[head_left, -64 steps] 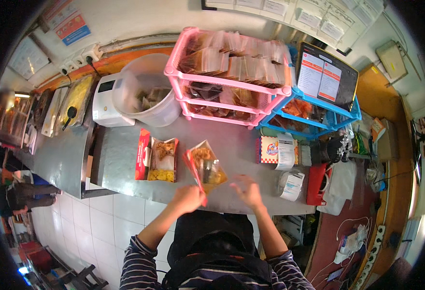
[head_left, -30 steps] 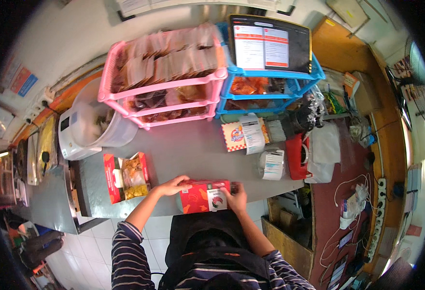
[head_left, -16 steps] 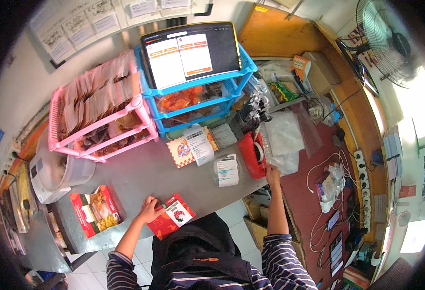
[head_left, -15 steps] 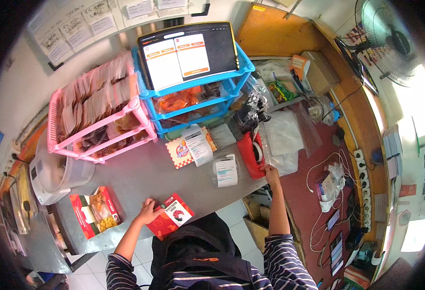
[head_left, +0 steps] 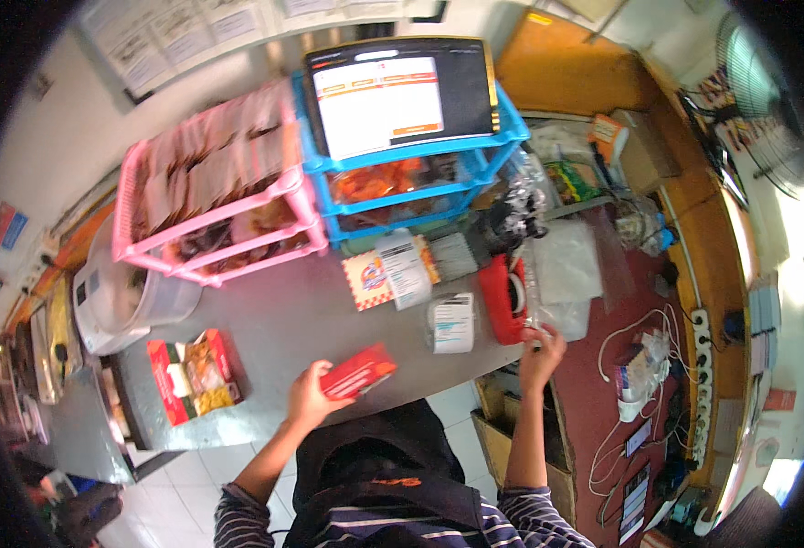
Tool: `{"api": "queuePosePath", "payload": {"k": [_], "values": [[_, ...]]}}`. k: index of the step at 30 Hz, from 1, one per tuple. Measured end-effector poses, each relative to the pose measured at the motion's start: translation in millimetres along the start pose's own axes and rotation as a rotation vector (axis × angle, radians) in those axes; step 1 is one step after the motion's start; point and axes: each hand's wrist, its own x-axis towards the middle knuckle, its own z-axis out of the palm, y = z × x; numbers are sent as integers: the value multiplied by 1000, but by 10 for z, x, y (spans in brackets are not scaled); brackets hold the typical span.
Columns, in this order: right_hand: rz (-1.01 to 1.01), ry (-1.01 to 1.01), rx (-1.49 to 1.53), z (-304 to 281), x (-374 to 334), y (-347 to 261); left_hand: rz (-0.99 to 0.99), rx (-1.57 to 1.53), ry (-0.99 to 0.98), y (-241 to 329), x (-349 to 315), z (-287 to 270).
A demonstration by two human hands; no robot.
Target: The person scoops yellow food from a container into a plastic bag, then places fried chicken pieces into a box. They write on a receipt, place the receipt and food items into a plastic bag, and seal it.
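My left hand [head_left: 309, 396] grips a closed red cardboard food box [head_left: 360, 369] by its left end, tilted up near the table's front edge. At the near end of a red tape dispenser [head_left: 501, 301] with a white roll, my right hand [head_left: 542, 356] has thumb and fingers pinched together. What they pinch looks like the clear tape end, but it is blurred. Left of the closed box stands an open red food box [head_left: 228, 365] with fried food and yellow pieces inside. A printed receipt slip [head_left: 453, 323] lies just left of the dispenser.
Behind stand a pink basket rack [head_left: 224, 247] of packed sachets and a blue rack [head_left: 329, 208] with a tablet [head_left: 402, 99] on top. A checkered card [head_left: 365, 281], clear plastic bags [head_left: 568, 265] and a white tub [head_left: 169, 297] are on the table. Cables and phones [head_left: 635, 498] lie right.
My left hand has lifted and turned the closed box, so a narrow side faces up. My right hand stays by the dispenser, its fingers now more bunched. The whole view has shifted.
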Motion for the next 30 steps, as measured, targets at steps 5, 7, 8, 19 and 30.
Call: {"api": "queuePosePath", "payload": {"k": [5, 7, 8, 19, 30], "values": [[-504, -601, 399, 447, -1218, -1570, 31, 95, 112, 214, -136, 243], [-490, -492, 348, 566, -1386, -1773, 42, 75, 128, 220, -215, 252], [-477, -397, 351, 630, -1449, -1872, 53, 84, 146, 211, -251, 232], [-187, -808, 231, 739, -1741, -2266, -396, -45, 232, -202, -377, 68], [-1425, -868, -38, 1856, -1503, -2813, -458, 520, 958, -946, -947, -1779]]}}
